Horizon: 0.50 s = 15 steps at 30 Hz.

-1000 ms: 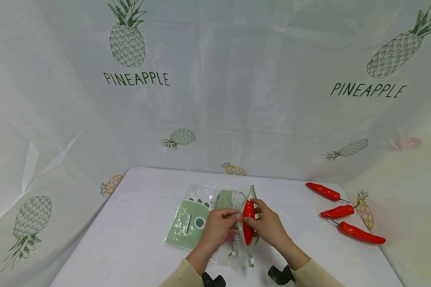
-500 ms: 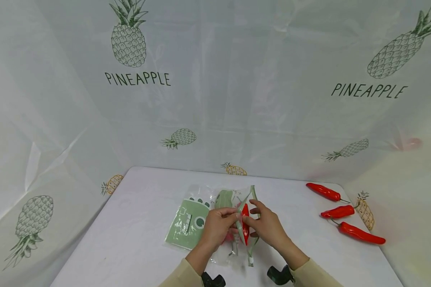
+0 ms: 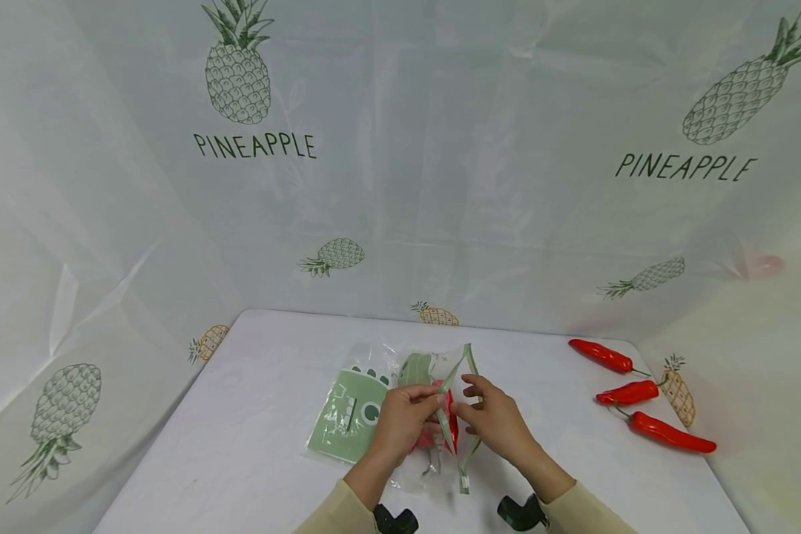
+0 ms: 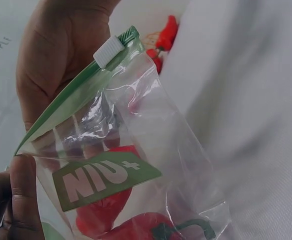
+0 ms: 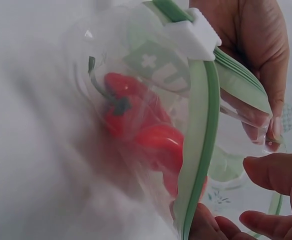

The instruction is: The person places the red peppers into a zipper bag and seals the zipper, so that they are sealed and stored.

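One clear bag (image 5: pixel 201 125), red peppers (image 5: pixel 158 137) inside

Mid-tabletop, the left hand (image 3: pixel 402 419) pinches the bag's rim; the right hand (image 3: pixel 500 419) has its fingers spread. The left wrist view alone shows the whole label (image 4: pixel 106 181); the head view, all three loose peppers (image 3: pixel 670 434) along the tabletop's (image 3: pixel 274 348) right edge. Hands partly hide the bag.
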Available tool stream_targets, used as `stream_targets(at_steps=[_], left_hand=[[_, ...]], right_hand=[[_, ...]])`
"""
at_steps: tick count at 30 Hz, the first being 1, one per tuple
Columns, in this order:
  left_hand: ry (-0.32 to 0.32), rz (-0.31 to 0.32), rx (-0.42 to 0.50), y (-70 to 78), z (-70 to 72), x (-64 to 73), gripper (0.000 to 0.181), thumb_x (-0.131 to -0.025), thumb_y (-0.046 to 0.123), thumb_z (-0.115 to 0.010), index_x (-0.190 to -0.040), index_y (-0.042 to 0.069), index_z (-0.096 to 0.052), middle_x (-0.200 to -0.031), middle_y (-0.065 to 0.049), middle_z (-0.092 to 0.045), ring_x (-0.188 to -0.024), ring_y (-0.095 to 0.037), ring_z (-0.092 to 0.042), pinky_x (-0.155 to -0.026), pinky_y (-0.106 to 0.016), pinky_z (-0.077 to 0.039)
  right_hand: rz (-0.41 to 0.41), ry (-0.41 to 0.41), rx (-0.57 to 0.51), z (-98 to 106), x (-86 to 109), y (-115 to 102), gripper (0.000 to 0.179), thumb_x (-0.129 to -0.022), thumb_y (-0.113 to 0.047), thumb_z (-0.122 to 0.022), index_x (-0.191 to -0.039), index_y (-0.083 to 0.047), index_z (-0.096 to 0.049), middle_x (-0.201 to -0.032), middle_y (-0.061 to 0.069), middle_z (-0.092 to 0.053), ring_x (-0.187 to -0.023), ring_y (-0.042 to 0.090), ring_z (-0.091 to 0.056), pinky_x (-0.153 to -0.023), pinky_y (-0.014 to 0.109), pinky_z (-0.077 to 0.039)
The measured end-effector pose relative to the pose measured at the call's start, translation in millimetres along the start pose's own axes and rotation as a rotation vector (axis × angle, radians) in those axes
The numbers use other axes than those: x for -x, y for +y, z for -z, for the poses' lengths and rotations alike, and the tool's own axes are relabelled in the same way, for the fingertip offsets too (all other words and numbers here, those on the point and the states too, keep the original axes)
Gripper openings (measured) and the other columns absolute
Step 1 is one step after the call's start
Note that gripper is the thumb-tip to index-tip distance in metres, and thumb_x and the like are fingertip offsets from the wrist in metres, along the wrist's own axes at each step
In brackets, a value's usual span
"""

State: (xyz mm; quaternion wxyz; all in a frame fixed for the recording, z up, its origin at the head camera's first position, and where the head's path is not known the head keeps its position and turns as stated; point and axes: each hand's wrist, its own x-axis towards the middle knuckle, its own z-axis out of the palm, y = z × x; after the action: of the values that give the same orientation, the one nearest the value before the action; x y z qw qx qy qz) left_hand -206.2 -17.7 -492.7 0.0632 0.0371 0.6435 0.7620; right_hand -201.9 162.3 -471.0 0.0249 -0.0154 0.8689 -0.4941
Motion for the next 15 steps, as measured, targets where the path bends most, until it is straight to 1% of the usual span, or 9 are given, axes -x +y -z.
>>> stream_targets(at_steps=[6, 9, 15], left_hand=[[0.003, -0.009, -0.050, 0.6, 1.8, 1.0, 0.030, -0.097, 0.013, -0.077, -0.123, -0.002, -0.076, -0.103, -0.015, -0.078, -0.071, -0.010, -0.072, -0.064, -0.026, -0.065], [0.012, -0.011, -0.057, 1.9, 1.9, 1.1, 0.029, -0.097, 0.012, -0.077, -0.123, -0.002, -0.076, -0.102, -0.014, -0.078, -0.070, -0.011, -0.073, -0.064, -0.026, -0.065], [0.022, 0.002, -0.047, 2.7, 0.7, 0.4, 0.028, -0.097, 0.011, -0.076, -0.122, -0.003, -0.076, -0.100, -0.014, -0.077, -0.070, -0.011, -0.071, -0.065, -0.029, -0.066]], right_hand=[[0.033, 0.023, 0.082, 3.3, -0.7, 4.0, 0.055, -0.095, -0.017, -0.077, -0.145, -0.003, -0.059, -0.127, 0.022, -0.070, -0.104, 0.031, -0.076, -0.074, 0.040, -0.068], [0.040, 0.032, 0.122, 6.3, -0.9, 6.3, 0.054, -0.096, -0.018, -0.077, -0.145, -0.004, -0.059, -0.127, 0.020, -0.071, -0.106, 0.031, -0.075, -0.077, 0.042, -0.067], [0.064, 0.040, 0.133, 12.3, -1.2, 8.8, 0.052, -0.095, -0.018, -0.078, -0.142, -0.005, -0.061, -0.126, 0.018, -0.072, -0.107, 0.031, -0.075, -0.080, 0.043, -0.067]])
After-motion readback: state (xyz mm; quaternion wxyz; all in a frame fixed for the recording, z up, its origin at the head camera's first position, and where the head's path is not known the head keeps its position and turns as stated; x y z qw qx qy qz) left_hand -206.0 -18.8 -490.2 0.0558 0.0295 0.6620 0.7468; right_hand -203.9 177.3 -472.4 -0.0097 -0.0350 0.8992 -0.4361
